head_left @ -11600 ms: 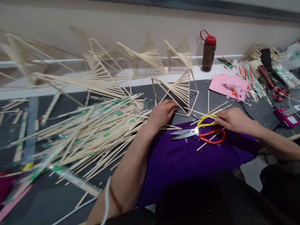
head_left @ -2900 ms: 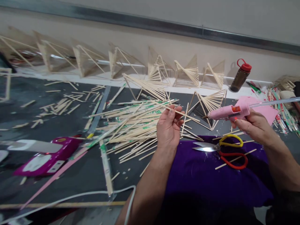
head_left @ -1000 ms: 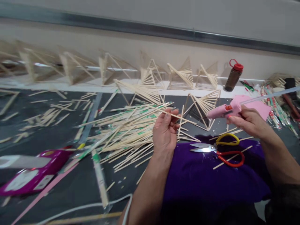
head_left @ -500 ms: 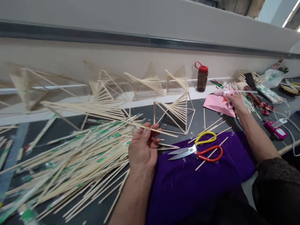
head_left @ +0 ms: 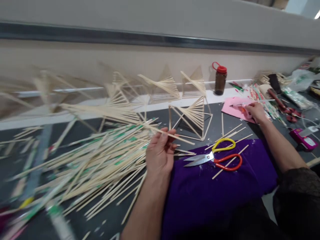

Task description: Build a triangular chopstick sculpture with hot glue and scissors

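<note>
My left hand [head_left: 161, 151] pinches a thin wooden stick [head_left: 185, 139] between thumb and fingers. The stick runs left toward a fanned stick frame [head_left: 100, 111]; whether they are joined, I cannot tell. At the right, my right hand [head_left: 257, 112] is closed around a pale hot glue gun [head_left: 243, 108] with an orange trigger, over a pink sheet [head_left: 228, 103]. A clear glue stick pokes out of its back. Scissors [head_left: 209, 156] with one yellow and one red handle lie on a folded purple cloth [head_left: 215, 196] between my hands.
A pile of loose sticks [head_left: 100, 166] and green-marked wrappers covers the left of the table. Several finished-looking twisted stick frames [head_left: 192, 116] stand toward the wall. A brown bottle [head_left: 220, 81] with a red lid is behind. A purple device [head_left: 303, 140] with cables lies far right.
My view has turned a little left, so things sit further right. The glue gun in my right hand is lower over the pink sheet. My left hand keeps its hold on the stick.
</note>
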Demonstrator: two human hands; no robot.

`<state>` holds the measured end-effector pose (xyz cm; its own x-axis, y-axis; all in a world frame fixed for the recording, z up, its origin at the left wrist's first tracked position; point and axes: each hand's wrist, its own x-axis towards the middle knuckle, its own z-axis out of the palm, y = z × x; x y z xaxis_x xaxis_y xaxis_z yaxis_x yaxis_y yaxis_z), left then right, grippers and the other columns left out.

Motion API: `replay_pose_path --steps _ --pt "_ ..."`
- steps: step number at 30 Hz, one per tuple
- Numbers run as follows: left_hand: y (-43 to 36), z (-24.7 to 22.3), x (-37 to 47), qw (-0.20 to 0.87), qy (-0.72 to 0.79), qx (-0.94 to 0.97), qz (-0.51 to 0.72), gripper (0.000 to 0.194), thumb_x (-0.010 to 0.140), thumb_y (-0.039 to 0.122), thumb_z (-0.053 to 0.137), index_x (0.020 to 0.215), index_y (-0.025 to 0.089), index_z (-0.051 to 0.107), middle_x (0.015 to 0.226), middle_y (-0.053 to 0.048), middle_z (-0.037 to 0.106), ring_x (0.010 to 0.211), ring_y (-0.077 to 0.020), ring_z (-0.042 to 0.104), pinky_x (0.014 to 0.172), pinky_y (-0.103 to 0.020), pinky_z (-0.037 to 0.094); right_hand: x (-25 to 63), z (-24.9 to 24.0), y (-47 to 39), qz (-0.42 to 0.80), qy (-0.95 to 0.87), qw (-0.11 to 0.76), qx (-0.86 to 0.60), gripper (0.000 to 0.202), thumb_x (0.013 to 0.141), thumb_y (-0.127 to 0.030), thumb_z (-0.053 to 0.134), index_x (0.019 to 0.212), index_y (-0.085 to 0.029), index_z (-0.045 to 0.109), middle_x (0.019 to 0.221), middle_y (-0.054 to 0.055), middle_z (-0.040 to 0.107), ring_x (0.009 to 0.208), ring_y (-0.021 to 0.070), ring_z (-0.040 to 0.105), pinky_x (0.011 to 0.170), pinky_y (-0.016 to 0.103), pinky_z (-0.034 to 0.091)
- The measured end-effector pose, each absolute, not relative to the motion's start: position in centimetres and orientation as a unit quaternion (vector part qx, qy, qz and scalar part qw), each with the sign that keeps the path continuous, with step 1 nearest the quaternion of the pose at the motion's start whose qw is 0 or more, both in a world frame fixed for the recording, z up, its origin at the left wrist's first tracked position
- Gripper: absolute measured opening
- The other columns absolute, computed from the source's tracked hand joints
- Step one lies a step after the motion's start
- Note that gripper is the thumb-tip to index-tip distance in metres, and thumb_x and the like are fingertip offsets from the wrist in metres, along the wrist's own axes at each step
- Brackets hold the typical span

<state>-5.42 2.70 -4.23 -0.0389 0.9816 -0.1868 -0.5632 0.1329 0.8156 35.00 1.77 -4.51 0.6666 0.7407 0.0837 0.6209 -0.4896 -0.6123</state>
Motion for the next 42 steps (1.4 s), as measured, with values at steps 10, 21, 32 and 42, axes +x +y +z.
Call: replay_pose_path --steps 10,21,32,42 --pt "1.3 -3.7 -4.7 0.642 0.39 0.311 0.582 0.043 0.053 0.036 0.087 0.085 0.016 0.067 0.068 -0.002 0.073 0.059 -0.0122 0.067 0.042 -0.015 0.039 23.7 2.0 -0.8 0.088 -0.639 0.296 -0.705 0.027 0.085 -0.04 0.058 0.09 -0.018 0.073 0.079 0.006 0.071 0.071 0.0187 0.064 0.066 0.031 0.047" --pt "0.5 -3.6 -4.2 0.591 0.394 0.366 0.601 0.028 0.054 0.033 0.086 0.072 0.017 0.072 0.063 0.002 0.068 0.046 -0.0065 0.053 0.04 -0.016 0.041 9.9 2.0 -0.4 0.181 -0.788 0.365 -0.461 0.013 0.085 -0.027 0.059 0.083 -0.016 0.066 0.076 0.002 0.065 0.066 0.0093 0.053 0.062 0.024 0.038" --pt "-0.1 -4.1 -3.3 0.537 0.409 0.469 0.57 0.012 0.065 0.029 0.077 0.068 0.019 0.072 0.058 0.002 0.066 0.045 -0.0087 0.052 0.045 -0.02 0.044 10.0 1.5 0.4 0.165 -0.775 0.375 -0.482 0.009 0.08 -0.019 0.058 0.076 -0.016 0.065 0.078 0.002 0.062 0.071 0.0114 0.054 0.067 0.026 0.039" --pt "4.6 -1.5 -6.4 0.299 0.496 0.554 0.598 0.031 0.069 0.033 0.076 0.096 0.019 0.073 0.091 -0.004 0.073 0.081 -0.0161 0.066 0.064 -0.024 0.053 13.5 4.5 3.4 0.2 -0.721 0.348 -0.564 0.014 0.081 -0.02 0.052 0.076 -0.014 0.064 0.068 0.001 0.062 0.063 0.0094 0.05 0.062 0.023 0.034"
